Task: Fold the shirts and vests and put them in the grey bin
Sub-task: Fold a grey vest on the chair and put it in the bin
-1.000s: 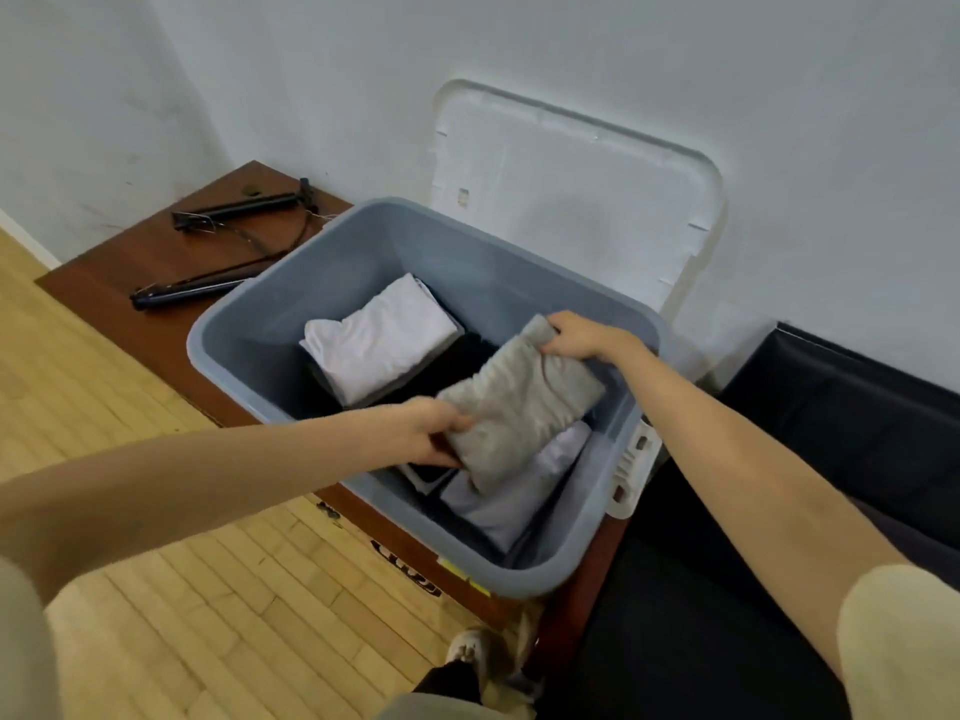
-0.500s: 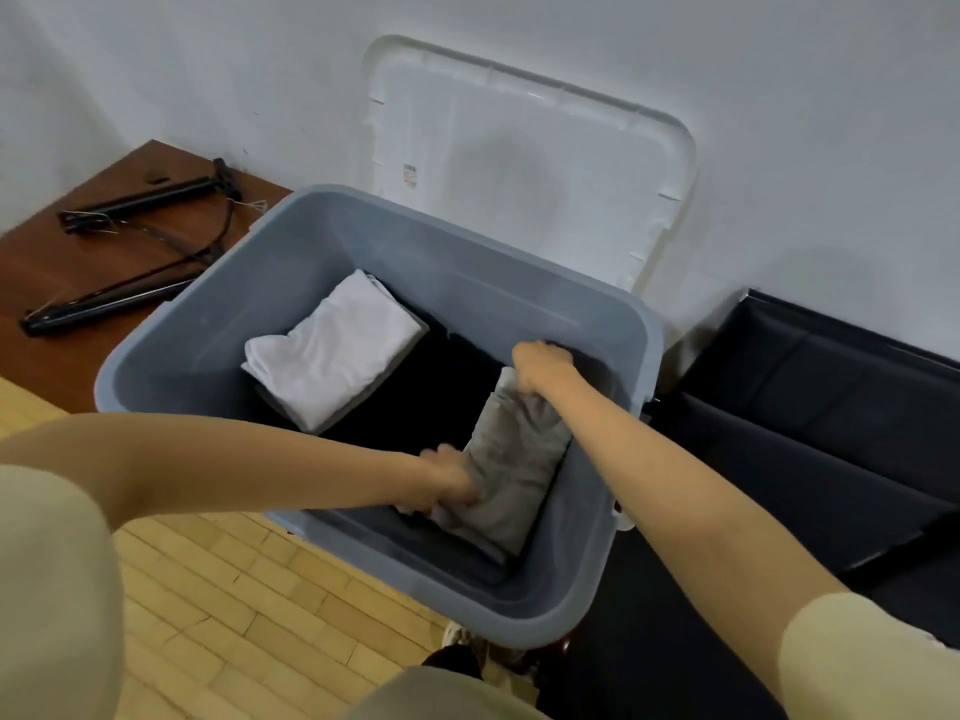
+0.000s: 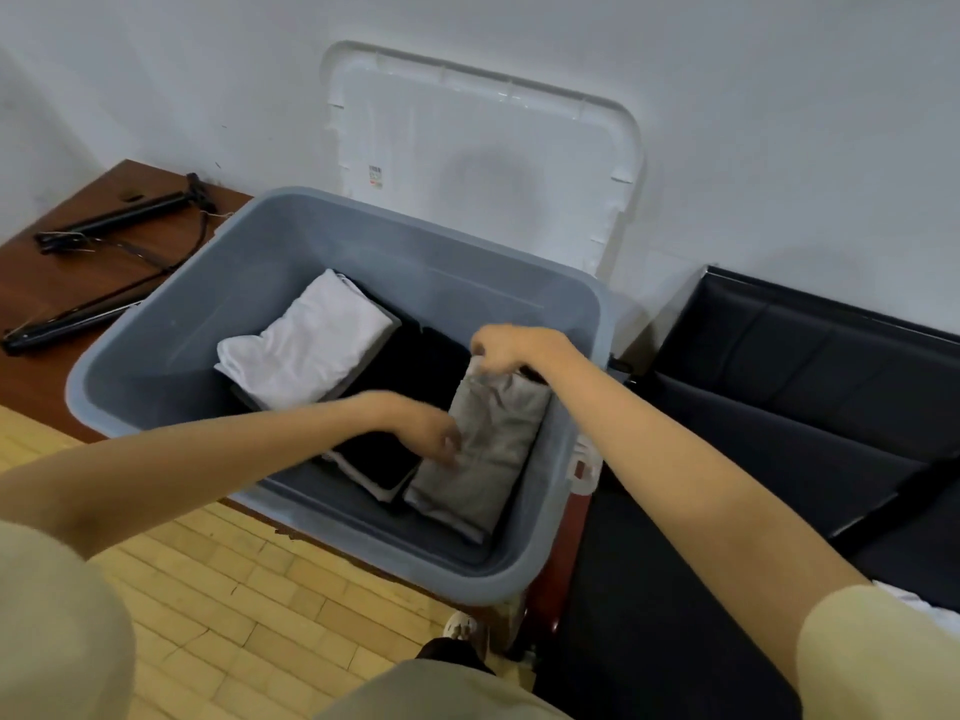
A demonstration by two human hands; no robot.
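— What differs from half a second ago?

— Little. The folded grey garment (image 3: 483,454) lay along the right wall of the grey bin (image 3: 332,220) then and lies there now. The left hand (image 3: 426,433) had its fingers pushed down at the garment's left edge; now they are loosely curled and only touch that edge, gripping nothing that I can see. The right hand (image 3: 511,350) remains at the garment's far end, fingers curled over the cloth and pinching it.

— And the surroundings?

— The bin stands on a reddish-brown wooden bench (image 3: 57,241), filling its right end. Near the bench's far left corner lie black metal rods (image 3: 109,220) with a cord. A white lid (image 3: 483,168) leans upright against the white wall (image 3: 779,122) behind the bin. Right of the bench is a black padded seat (image 3: 779,407); pale wooden flooring (image 3: 234,589) runs below.

— How does the garment look?

— Folded into a long, slightly creased rectangle, resting on a paler piece whose edge shows beneath it. Beside it, in the bin's middle, lies black clothing (image 3: 410,366), and a folded white shirt (image 3: 306,340) sits on top toward the bin's far left corner.
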